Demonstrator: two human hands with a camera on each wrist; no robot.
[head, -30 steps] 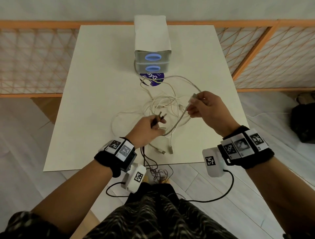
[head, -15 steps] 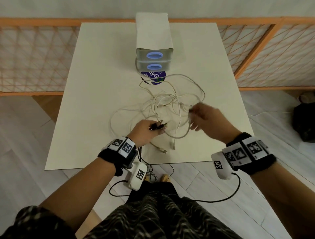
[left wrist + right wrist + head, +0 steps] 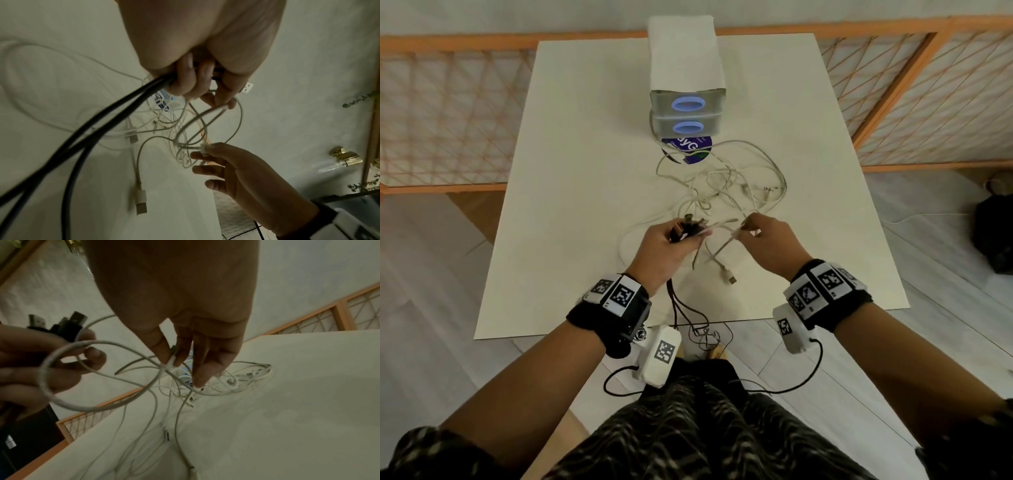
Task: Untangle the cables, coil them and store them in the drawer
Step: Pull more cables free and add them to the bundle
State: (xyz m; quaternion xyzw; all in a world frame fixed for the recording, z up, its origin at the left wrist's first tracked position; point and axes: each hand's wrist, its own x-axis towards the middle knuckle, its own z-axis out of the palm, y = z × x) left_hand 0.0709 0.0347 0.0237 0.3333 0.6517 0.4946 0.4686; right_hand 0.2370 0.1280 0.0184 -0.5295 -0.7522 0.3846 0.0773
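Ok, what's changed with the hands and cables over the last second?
The right hand, raised a second ago, came down toward the left hand, pinching a white cable end. The left hand grips the black cable plugs as before. The white cable tangle and grey two-drawer unit stayed put, drawers closed.

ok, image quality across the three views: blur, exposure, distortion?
Head view: sharp, evenly lit, edges bowed by the wide lens. Left wrist view: dim, black cables smeared by motion. Right wrist view: dark, left hand blurred at the frame edge, white cable loop soft.

Matt white table (image 3: 571, 171), wooden railing (image 3: 448, 37)
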